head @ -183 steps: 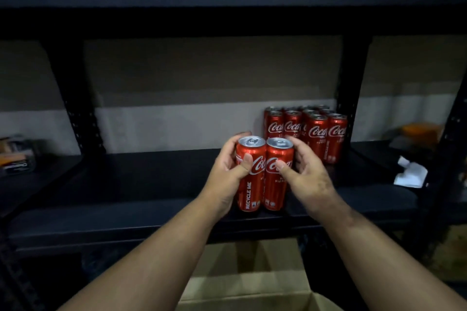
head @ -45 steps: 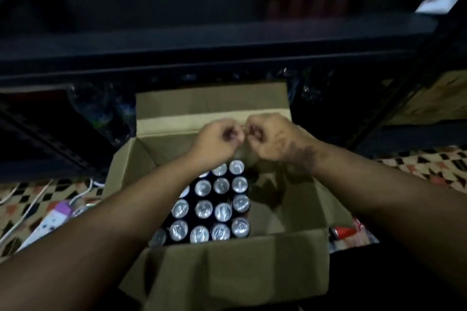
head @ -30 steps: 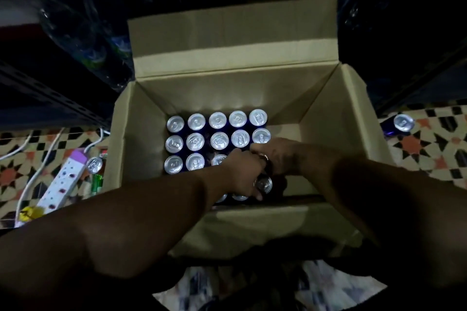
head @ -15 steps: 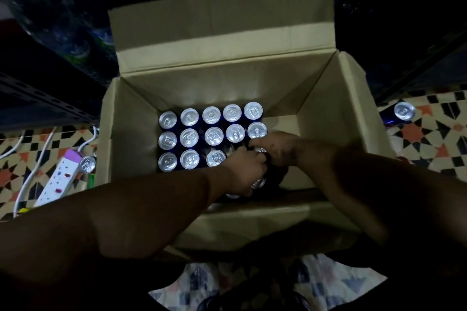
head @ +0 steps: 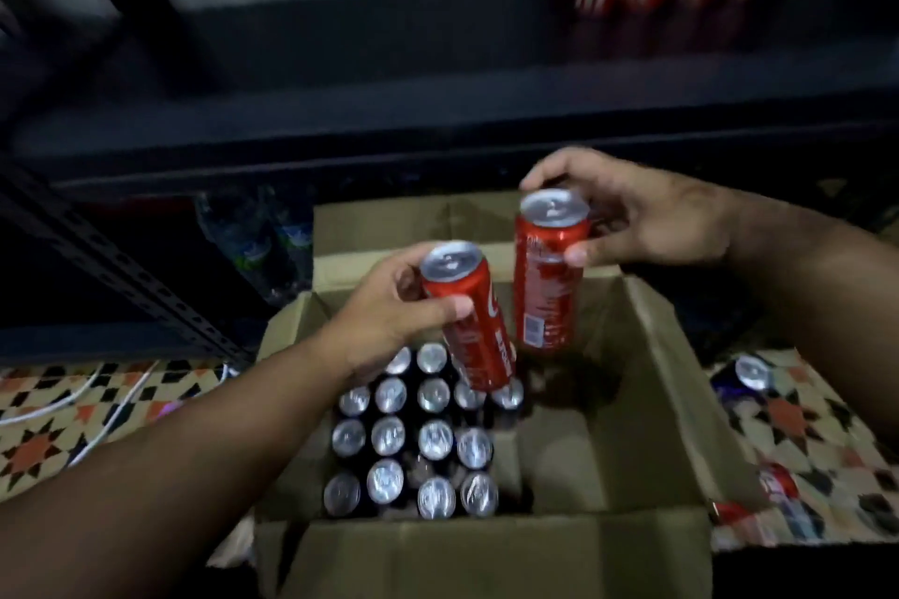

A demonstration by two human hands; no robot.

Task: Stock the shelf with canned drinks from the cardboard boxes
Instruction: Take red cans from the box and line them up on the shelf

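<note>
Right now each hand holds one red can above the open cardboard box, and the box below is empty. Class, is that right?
Not quite. In the head view the left hand and right hand each hold a red can above the cardboard box, but the box is not empty: many cans still stand in its left part.

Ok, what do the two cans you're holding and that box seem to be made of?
Can in the left hand and can in the right hand: likely thin metal, glossy red printed sides, bare silvery tops with pull tabs. Box: brown cardboard, matte, with folded flaps and creases.
</note>
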